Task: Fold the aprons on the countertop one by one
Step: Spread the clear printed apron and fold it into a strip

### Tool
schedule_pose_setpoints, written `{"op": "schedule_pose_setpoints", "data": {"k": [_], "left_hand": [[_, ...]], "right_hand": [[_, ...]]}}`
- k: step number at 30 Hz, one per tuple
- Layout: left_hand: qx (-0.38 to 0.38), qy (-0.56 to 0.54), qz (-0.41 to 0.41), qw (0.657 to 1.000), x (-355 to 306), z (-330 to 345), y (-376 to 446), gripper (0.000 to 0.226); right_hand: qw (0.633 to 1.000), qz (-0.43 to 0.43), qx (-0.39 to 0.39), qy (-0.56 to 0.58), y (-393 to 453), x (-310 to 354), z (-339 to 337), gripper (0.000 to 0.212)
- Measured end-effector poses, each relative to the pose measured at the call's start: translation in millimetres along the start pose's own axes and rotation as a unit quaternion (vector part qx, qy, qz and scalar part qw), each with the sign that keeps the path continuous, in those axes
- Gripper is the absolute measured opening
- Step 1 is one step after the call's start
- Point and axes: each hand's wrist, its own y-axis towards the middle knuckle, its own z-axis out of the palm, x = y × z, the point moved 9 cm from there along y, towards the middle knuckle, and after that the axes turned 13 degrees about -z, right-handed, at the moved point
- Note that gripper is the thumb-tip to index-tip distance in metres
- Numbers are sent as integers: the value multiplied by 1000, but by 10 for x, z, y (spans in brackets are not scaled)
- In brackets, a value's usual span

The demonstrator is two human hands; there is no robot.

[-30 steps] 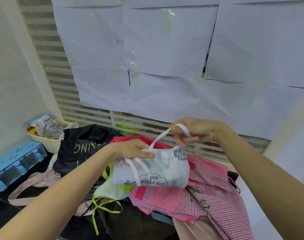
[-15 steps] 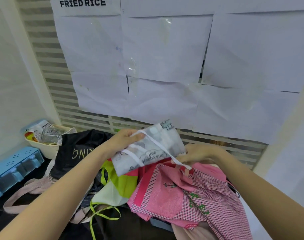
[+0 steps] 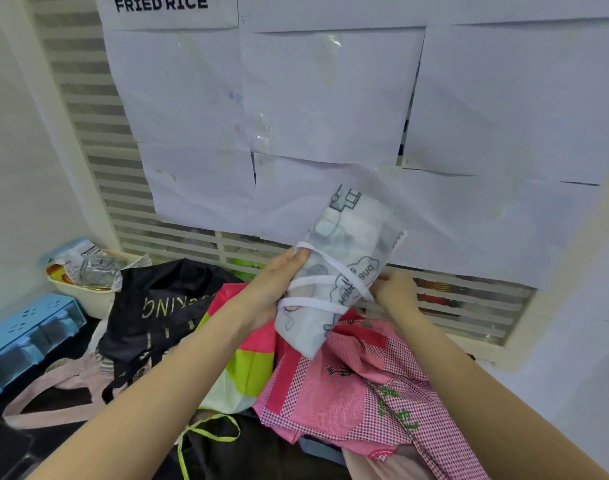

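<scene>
The white apron (image 3: 334,271), folded into a thin, half-translucent bundle printed with grey cartoons, has tipped from lying flat to standing almost upright above the heap; its flat white strap (image 3: 316,301) now crosses it several times, so binding looks nearly done; the left hand (image 3: 278,289) grips the bundle's side; the right hand (image 3: 394,289) pinches the strap; the pink gingham apron (image 3: 382,393) lies crumpled beneath, unfolded.

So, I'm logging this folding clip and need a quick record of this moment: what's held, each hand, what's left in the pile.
held item: white printed apron, folded into a bundle, white strap wound round it
left hand: grips the bundle's left side
right hand: holds the bundle at the strap's end
pile below: pink checked apron, black apron, lime and white apron
</scene>
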Motion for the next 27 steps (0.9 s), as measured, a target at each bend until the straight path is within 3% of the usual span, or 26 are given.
{"op": "schedule_pose_setpoints", "data": {"k": [1,3,5,6,9,15,22,27], "left_hand": [[1,-12,3,1000,6,8,-4,23],[-17,-38,3,999,11,-47,-3,23],[-58,-60,-1,996,22,-195,4,24],[-89,-57,-4,994,28,-299,-2,24],[-175,0,-16,984,76,-596,-34,25],[-205,113,38,971,-48,-563,-87,19],[-192,266,122,937,-271,-317,-89,23],[-192,200,111,954,-121,-343,-116,20]], "right_hand": [[982,65,-72,163,-17,-117,-28,15],[882,170,-87,431,-62,-149,177,8],[815,185,-53,547,-14,16,246,18],[805,172,-44,566,31,97,208,21],[852,120,-1,510,144,295,51,18],[943,72,97,311,207,511,10,11],[961,18,174,216,125,733,188,21],[936,82,185,287,42,560,315,34]]}}
